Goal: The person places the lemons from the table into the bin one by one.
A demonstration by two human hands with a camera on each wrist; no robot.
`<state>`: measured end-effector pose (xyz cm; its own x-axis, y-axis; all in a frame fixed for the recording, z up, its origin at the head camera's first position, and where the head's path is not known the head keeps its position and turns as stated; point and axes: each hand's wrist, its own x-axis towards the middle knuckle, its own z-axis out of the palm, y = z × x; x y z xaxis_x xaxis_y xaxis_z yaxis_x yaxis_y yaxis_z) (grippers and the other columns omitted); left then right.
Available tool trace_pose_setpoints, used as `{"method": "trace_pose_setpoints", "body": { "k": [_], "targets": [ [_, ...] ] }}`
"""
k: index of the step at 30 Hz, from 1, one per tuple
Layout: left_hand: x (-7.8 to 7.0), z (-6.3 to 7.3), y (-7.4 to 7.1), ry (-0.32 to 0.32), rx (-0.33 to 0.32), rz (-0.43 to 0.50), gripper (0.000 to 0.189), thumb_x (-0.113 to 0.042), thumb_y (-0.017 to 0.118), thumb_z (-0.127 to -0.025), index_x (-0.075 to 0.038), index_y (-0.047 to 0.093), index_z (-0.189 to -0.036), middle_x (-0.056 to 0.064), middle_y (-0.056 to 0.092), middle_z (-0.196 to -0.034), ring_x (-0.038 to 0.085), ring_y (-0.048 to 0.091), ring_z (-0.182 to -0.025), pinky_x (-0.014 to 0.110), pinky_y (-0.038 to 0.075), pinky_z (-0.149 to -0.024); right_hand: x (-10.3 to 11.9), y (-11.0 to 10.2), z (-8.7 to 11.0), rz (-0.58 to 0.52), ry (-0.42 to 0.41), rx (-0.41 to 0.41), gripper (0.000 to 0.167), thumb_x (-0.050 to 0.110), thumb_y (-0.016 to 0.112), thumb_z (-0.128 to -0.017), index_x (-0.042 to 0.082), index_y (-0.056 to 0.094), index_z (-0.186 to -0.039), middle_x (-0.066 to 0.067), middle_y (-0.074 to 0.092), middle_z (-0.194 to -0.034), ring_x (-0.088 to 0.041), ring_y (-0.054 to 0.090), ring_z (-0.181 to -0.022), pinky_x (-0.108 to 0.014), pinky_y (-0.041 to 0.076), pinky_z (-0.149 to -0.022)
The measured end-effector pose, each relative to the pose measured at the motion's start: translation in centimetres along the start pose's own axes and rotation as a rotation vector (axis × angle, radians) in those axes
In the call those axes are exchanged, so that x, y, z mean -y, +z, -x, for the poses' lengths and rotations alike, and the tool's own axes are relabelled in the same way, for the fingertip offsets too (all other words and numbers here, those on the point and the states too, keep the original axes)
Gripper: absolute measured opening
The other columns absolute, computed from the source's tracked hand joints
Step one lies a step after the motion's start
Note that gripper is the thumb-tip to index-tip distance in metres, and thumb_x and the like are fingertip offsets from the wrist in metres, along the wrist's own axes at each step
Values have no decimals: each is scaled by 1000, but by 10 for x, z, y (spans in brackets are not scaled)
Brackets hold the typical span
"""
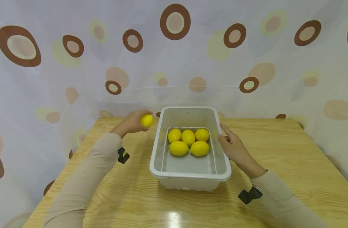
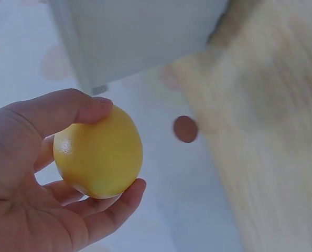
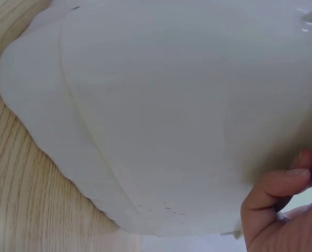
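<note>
A yellow lemon (image 1: 146, 120) is held up in my left hand (image 1: 134, 121), to the left of the bin and apart from it. In the left wrist view the thumb lies on top of the lemon (image 2: 100, 152) and the other fingers curl below it. My right hand (image 1: 237, 151) grips the right rim of a light grey plastic bin (image 1: 190, 175). Seen from the right wrist, bent fingers (image 3: 276, 191) are at the bin's outer wall, just under the rim. Several more lemons (image 1: 188, 137) lie grouped in two rows on the bin's floor.
The bin stands on a light wooden table (image 1: 128, 196). Behind the table's far edge hangs a pale curtain (image 1: 151, 69) patterned with brown and peach ovals. Each wrist wears a small black camera.
</note>
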<state>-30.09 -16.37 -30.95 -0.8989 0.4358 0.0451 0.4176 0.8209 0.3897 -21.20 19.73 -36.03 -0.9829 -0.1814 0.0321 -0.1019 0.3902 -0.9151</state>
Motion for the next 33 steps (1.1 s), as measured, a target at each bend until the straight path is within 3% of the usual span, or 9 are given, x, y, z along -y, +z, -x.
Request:
{"method": "trace_pose_setpoints", "body": {
  "k": [8, 14, 22, 33],
  "targets": [
    [-27, -3, -34, 36, -34, -10, 66, -3, 72, -77, 0, 47, -138, 22, 51, -136, 37, 51, -109, 50, 44, -93, 1, -1, -1, -6, -6, 5, 61, 26, 36, -103, 11, 7, -155, -24, 62, -103, -22, 61, -62, -37, 55, -54],
    [-46, -6, -46, 80, -40, -5, 65, -4, 72, -78, -3, 48, -139, 19, 49, -139, 36, 49, -114, 49, 42, -95, 1, -1, 0, 2, -2, 2, 61, 27, 36, -103, 11, 7, -155, -25, 62, -104, -19, 59, -57, -34, 53, -51],
    [-76, -7, -52, 153, -18, -28, 65, -7, 73, -79, -5, 48, -139, 16, 51, -138, 33, 49, -116, 47, 41, -98, 0, 0, 1, -5, -3, 4, 61, 27, 37, -103, 11, 8, -155, -29, 61, -109, -21, 61, -60, -35, 54, -51],
    [-119, -22, -43, 242, 19, -8, 65, -8, 71, -80, -9, 47, -141, 12, 52, -137, 28, 50, -112, 41, 43, -95, 0, 0, 0, -9, -8, 6, 61, 26, 36, -103, 11, 8, -155, -26, 62, -105, -15, 58, -56, -35, 54, -51]
  ]
}}
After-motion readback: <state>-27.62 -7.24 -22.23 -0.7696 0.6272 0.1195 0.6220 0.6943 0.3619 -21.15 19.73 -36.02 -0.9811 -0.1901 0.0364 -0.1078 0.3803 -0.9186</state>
